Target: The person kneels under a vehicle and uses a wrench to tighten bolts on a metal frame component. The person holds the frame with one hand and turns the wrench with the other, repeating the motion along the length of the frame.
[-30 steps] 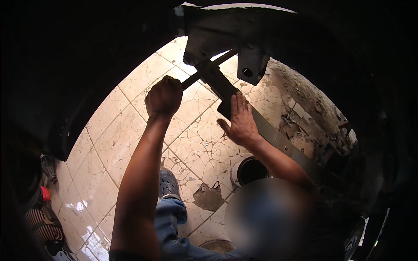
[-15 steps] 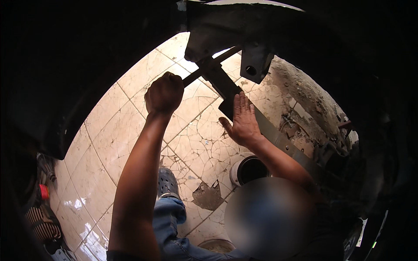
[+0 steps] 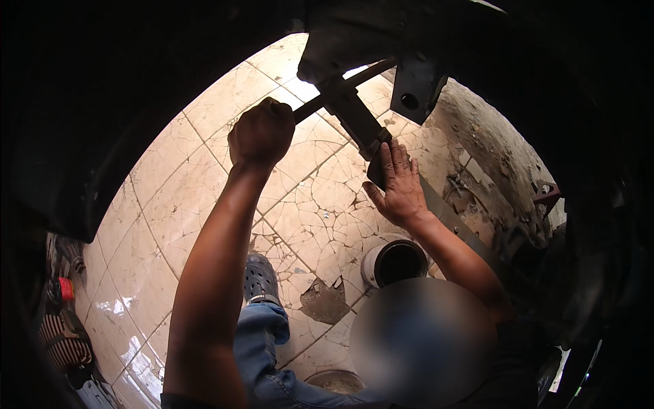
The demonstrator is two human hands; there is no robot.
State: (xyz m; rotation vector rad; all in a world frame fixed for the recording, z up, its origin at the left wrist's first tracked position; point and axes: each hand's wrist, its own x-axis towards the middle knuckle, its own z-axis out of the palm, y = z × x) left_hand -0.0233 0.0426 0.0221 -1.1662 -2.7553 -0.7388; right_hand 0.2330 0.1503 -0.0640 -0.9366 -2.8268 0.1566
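My left hand point(image 3: 263, 133) is wrapped in a fist round a dark metal bar point(image 3: 310, 109). The bar slants up and to the right, passing a dark metal block point(image 3: 351, 112) and ending near a black bracket with a round hole point(image 3: 409, 101). My right hand point(image 3: 399, 187) lies flat, fingers stretched out and thumb apart, against the lower end of the block. From under this hand a long, flat metal strip point(image 3: 453, 221) runs down to the right. Deep shadow hides how the bar and block join the dark structure above.
Dark curved bodywork point(image 3: 170, 48) surrounds the opening. Below lies a cracked tile floor point(image 3: 204, 204) with a round container point(image 3: 395, 264) and a broken patch point(image 3: 325, 300). Rubble point(image 3: 487, 146) lies at the right. Several items, one with a red part point(image 3: 66, 288), lie at the lower left.
The block, bracket and my right hand appear farther right and slightly higher, partly because the view has shifted. My left hand keeps its grip on the bar, and my right palm stays flat.
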